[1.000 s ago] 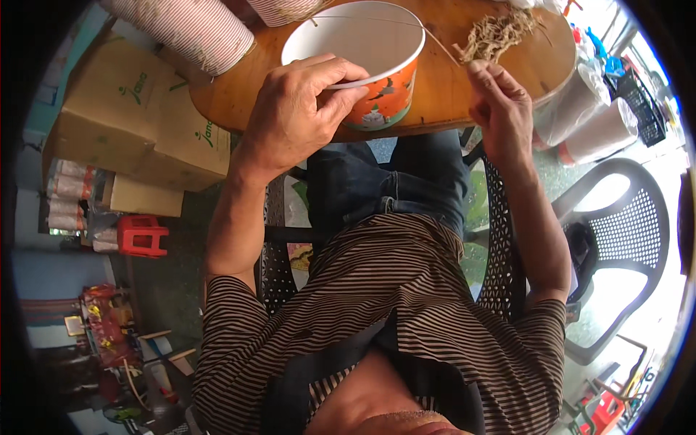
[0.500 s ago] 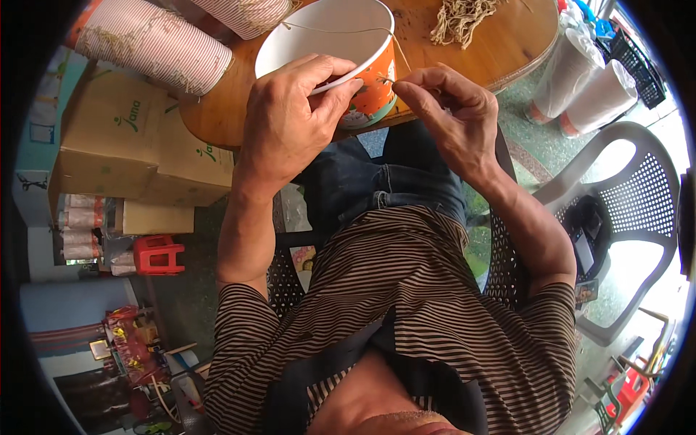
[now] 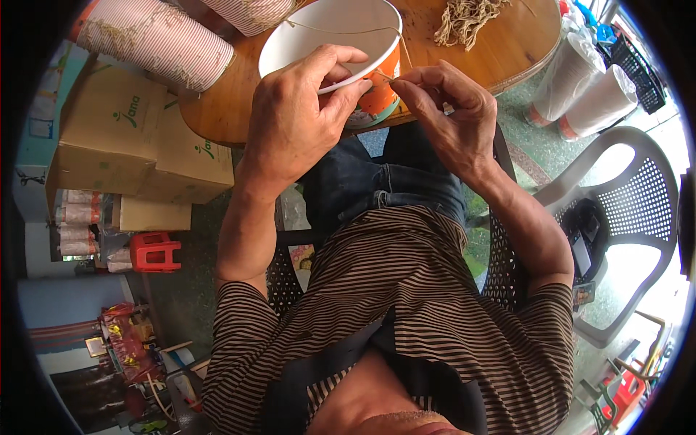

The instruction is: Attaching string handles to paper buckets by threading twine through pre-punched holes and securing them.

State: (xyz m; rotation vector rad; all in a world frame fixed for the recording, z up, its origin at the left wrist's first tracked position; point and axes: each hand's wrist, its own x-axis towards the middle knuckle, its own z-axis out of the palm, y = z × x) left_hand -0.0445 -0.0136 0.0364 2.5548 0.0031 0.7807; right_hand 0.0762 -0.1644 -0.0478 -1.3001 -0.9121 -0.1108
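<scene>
A large paper bucket (image 3: 293, 49), white inside and orange with a green base outside, stands tilted toward me at the table's near edge. My left hand (image 3: 296, 125) grips its near rim, fingers inside and thumb outside. A thin tan cord (image 3: 341, 32) spans the bucket's mouth and passes over the right rim. Just right of the bucket wall, my right hand (image 3: 455, 119) is closed in a pinch on the cord near its end. The fingertips partly hide that end.
Nested striped paper buckets (image 3: 156, 45) lie at the table's left. A bundle of tan cords (image 3: 467, 22) rests on the wooden table (image 3: 518, 43). Cardboard boxes (image 3: 109, 130) stand at left, a grey plastic chair (image 3: 631, 196) at right. Behind it are plastic-wrapped stacks (image 3: 598, 101).
The bucket and my left hand have shifted slightly to the right. A short light piece of cord now shows between the bucket wall and my right fingertips.
</scene>
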